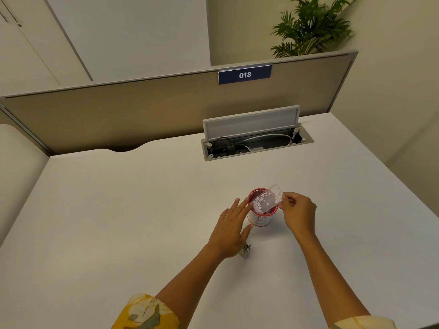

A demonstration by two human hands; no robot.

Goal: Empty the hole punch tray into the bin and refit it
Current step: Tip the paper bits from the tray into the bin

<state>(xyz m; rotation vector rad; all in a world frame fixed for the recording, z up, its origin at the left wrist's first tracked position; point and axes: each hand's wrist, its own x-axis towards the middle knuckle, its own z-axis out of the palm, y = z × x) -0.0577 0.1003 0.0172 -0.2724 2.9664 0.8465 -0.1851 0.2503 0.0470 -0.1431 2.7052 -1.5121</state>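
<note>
A small white bin (261,220) with a red rim and a letter B on its side stands on the white desk (118,210). Over its mouth tilts the clear hole punch tray (267,199), speckled with white paper dots that gather at its lower left end. My right hand (298,213) pinches the tray's right end. My left hand (231,230) has its fingers spread, fingertips touching the bin's left rim. The metal hole punch (245,250) lies on the desk just below my left hand, mostly hidden by it.
An open cable hatch (256,138) with a raised lid and wires sits at the desk's back. Behind it runs a beige partition (118,115) with a blue sign reading 018. A potted plant (311,27) rises beyond.
</note>
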